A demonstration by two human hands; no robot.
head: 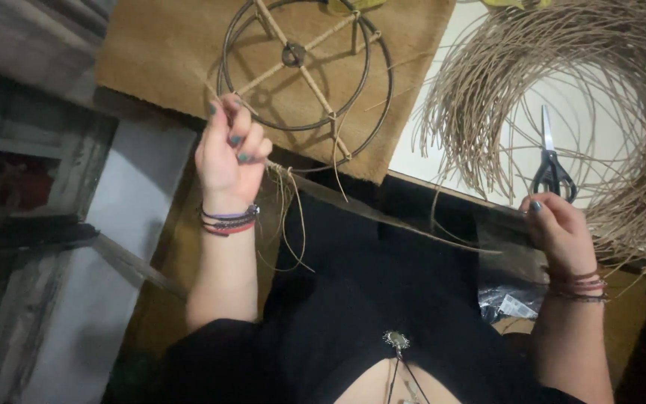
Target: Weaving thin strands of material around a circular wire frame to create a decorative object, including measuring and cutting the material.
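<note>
My left hand (229,153) is closed around thin tan reed strands (287,196), just below a round wire frame (300,67) with crossed wooden spokes. Loose strand ends dangle from that fist. One long reed (398,221) stretches diagonally from my left hand towards my right hand (558,228), which pinches its far end. My right hand sits just under black-handled scissors (551,168). Both wrists wear several bracelets.
The frame lies on a brown mat (158,52). A big loose coil of tan reeds (614,90) rests on a white surface (562,105) at the right. A crumpled clear plastic bag (510,299) is near my right forearm. Grey wooden shelving (31,187) stands at the left.
</note>
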